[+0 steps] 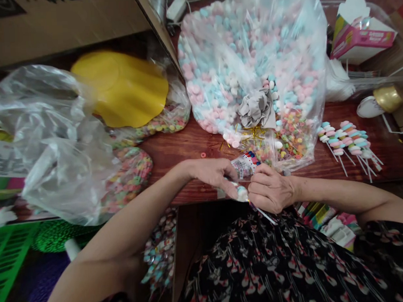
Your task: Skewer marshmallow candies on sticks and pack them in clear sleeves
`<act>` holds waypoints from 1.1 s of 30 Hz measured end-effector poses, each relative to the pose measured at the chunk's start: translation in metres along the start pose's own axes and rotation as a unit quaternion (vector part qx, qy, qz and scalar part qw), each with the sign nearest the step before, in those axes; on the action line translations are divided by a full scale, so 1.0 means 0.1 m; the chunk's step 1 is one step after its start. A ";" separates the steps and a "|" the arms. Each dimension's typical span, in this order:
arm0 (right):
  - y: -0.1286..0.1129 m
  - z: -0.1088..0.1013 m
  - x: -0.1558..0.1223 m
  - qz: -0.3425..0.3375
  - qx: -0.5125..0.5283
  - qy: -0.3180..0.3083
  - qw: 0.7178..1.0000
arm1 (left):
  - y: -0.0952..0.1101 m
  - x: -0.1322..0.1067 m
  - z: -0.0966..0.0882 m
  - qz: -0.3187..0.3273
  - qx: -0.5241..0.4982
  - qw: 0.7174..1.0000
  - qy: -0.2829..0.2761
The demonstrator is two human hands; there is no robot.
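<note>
Close to my body at the table's front edge, both hands meet on one marshmallow skewer (242,193). My left hand (213,173) pinches its pale blue and white top between thumb and fingers. My right hand (269,189) is closed around it lower down, and the white stick pokes out below the fist. A speck of gold shows at the neck; the fingers hide the rest. Just beyond the hands lies a printed clear packet (245,166). Gold twist ties (254,131) are scattered behind it, beside crumpled grey paper (257,108).
A big clear bag of pastel marshmallows (213,48) fills the back. Several marshmallow skewers (349,138) lie at right, near a pink box (363,41). At left are a yellow bowl-like object (121,87), crumpled plastic (61,152), ring candies (129,174) and a green crate (12,252).
</note>
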State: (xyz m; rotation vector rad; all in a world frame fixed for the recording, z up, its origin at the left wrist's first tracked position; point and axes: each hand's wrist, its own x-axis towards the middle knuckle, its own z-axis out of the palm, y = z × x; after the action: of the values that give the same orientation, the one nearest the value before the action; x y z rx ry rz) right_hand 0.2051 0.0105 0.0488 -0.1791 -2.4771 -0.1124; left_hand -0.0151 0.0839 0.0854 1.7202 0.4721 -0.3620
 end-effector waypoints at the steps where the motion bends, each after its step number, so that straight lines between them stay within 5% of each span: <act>1: 0.06 -0.02 0.02 0.007 -0.018 -0.008 1.000 | 0.12 -0.13 -0.03 -0.010 0.073 0.995 0.068; 2: 0.13 -0.03 0.04 0.021 -0.038 -0.016 0.999 | 0.27 -0.24 -0.02 -0.015 0.155 0.975 0.160; 4: 0.31 -0.05 0.07 0.075 -0.068 -0.023 0.995 | 0.57 -0.36 0.15 -0.011 0.314 0.882 0.352; 5: 0.40 -0.07 0.09 0.116 -0.073 -0.016 0.990 | 0.67 -0.36 0.28 -0.006 0.366 0.841 0.398; 7: 0.51 -0.11 0.14 0.217 -0.044 0.029 0.975 | 0.73 -0.24 0.54 0.042 0.425 0.833 0.353; 8: 0.52 -0.13 0.17 0.269 -0.007 0.056 0.962 | 0.68 -0.14 0.62 0.066 0.423 0.853 0.298; 9: 0.50 -0.15 0.20 0.316 0.047 0.081 0.944 | 0.58 -0.02 0.65 0.068 0.397 0.862 0.307; 12: 0.31 -0.12 0.25 0.417 0.280 0.094 0.860 | 0.23 0.22 0.52 0.110 0.228 0.841 0.479; 15: 0.16 -0.01 0.22 0.459 0.433 0.049 0.774 | 0.02 0.28 0.39 0.195 0.107 0.789 0.572; 18: 0.16 0.05 0.20 0.455 0.364 0.070 0.810 | -0.03 0.30 0.49 0.236 0.052 0.754 0.611; 20: 0.19 0.06 0.23 0.425 0.302 0.107 0.846 | -0.06 0.30 0.63 0.226 -0.011 0.772 0.594; 22: 0.17 0.11 0.29 0.420 0.324 0.133 0.837 | -0.11 0.27 0.78 0.204 -0.033 0.788 0.580; 25: 0.02 0.32 0.37 0.465 0.469 0.129 0.740 | -0.17 0.11 1.00 0.155 0.066 0.757 0.632; 28: -0.22 0.61 0.40 0.472 0.598 0.034 0.647 | -0.20 -0.15 1.26 0.103 0.193 0.741 0.634; 30: -0.37 0.74 0.40 0.439 0.597 -0.046 0.670 | -0.26 -0.37 1.48 0.066 0.220 0.754 0.616; 33: -0.45 0.76 0.35 0.343 0.420 -0.085 0.836 | -0.48 -0.78 1.88 -0.077 0.177 0.795 0.576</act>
State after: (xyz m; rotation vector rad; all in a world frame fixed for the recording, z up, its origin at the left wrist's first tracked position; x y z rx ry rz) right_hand 0.1244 -0.0208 0.0085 -0.6850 -2.2271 1.3117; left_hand -0.1034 -0.1008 0.0450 2.1397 1.5038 0.6108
